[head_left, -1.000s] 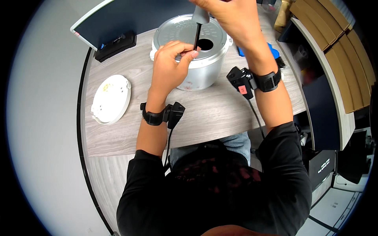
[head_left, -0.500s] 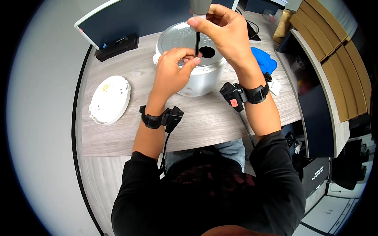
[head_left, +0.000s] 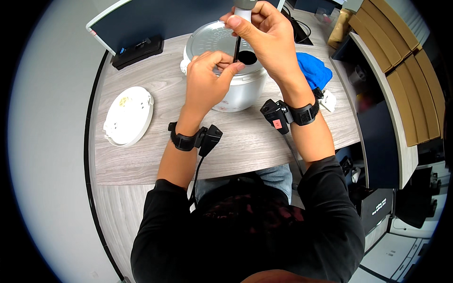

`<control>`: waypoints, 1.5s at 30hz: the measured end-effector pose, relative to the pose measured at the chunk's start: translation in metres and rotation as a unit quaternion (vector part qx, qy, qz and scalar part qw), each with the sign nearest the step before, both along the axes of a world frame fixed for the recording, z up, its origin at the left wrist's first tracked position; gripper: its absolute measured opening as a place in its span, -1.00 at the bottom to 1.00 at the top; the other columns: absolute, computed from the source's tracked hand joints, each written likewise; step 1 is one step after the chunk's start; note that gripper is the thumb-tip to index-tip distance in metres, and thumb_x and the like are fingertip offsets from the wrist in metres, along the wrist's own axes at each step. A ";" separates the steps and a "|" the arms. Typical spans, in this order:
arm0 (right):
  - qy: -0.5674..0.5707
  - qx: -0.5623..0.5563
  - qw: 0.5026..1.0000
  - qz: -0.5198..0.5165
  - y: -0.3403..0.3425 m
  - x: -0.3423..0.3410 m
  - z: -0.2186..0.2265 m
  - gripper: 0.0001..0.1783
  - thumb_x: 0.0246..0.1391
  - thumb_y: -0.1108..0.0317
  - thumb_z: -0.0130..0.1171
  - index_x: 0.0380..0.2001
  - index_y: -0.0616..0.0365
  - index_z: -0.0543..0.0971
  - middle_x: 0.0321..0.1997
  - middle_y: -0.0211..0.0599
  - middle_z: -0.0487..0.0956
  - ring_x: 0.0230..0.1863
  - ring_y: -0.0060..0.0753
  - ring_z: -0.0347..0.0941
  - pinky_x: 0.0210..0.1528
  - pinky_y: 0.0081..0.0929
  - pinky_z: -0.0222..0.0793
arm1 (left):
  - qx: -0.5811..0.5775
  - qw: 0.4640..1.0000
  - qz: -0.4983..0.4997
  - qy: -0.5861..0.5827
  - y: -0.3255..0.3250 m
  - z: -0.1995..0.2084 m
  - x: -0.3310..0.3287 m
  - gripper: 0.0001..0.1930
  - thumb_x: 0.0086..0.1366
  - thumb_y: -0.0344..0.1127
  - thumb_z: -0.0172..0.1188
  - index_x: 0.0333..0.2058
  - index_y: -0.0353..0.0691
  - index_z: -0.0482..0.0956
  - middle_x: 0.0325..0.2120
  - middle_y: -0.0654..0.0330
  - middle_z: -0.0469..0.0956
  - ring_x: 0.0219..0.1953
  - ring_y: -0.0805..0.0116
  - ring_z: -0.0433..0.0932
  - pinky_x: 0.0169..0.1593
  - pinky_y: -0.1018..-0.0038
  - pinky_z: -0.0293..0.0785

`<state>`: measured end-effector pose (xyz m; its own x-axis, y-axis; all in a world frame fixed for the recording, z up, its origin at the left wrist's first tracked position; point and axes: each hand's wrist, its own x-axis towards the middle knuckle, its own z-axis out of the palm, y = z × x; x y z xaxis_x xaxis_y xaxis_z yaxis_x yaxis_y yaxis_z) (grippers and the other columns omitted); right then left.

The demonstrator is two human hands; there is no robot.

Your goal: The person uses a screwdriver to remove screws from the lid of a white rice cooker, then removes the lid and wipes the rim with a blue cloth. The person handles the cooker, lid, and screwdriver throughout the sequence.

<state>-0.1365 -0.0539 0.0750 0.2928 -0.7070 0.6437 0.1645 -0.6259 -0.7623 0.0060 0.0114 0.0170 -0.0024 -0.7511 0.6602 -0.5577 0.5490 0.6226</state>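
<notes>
A screwdriver (head_left: 242, 15) with a grey and white handle and a dark shaft stands nearly upright, its tip down. My right hand (head_left: 273, 40) grips its handle with thumb and fingers. Low on the shaft, the fingers of my left hand (head_left: 204, 87) are pinched together around its end; whether a small part is there too is hidden. Beneath both hands is a white rice cooker (head_left: 240, 92), whose grey top plate (head_left: 207, 42) has a round dark hole (head_left: 247, 57) beside the shaft. A round white cover (head_left: 130, 118) lies to the left, with a yellowish stain on it.
Behind the cooker stands a monitor (head_left: 174, 21), with a black case (head_left: 138, 53) at its left. Right of the cooker lie a blue cloth (head_left: 312, 70) and a crumpled white piece (head_left: 328, 100). A shelf unit (head_left: 377, 127) and brown cardboard folders (head_left: 410, 94) border the right side.
The whole view has shifted slightly, with the cooker and cover sitting a little higher and further left. The screwdriver handle is slightly lower relative to the picture; both hands keep their grip.
</notes>
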 end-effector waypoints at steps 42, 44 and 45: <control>0.035 0.031 0.999 -0.017 0.006 -0.011 0.014 -0.77 0.23 0.41 0.27 -0.10 0.29 0.56 -0.26 -0.42 0.62 -0.25 -0.70 0.50 -0.22 -0.67 0.43 | 0.041 0.993 -0.053 0.102 0.001 0.005 -0.003 -0.88 0.24 -0.40 0.30 -0.28 -0.27 0.72 -0.56 0.18 0.67 -0.50 0.41 0.62 -0.31 0.48 0.47; 0.017 0.083 0.996 0.020 0.008 -0.014 0.019 -0.79 0.23 0.41 0.27 -0.12 0.29 0.60 -0.22 -0.43 0.61 -0.23 -0.71 0.48 -0.20 -0.68 0.42 | 0.051 0.987 -0.068 0.133 0.004 0.008 -0.005 -0.87 0.24 -0.38 0.30 -0.26 -0.26 0.72 -0.55 0.19 0.68 -0.48 0.43 0.62 -0.30 0.49 0.47; -0.010 0.084 0.995 0.045 0.006 -0.015 0.017 -0.76 0.24 0.42 0.25 -0.07 0.30 0.58 -0.20 -0.41 0.61 -0.21 -0.69 0.49 -0.17 -0.67 0.43 | 0.048 0.990 -0.072 0.108 0.004 0.009 -0.005 -0.86 0.24 -0.38 0.30 -0.25 -0.25 0.72 -0.55 0.20 0.68 -0.47 0.43 0.61 -0.29 0.49 0.46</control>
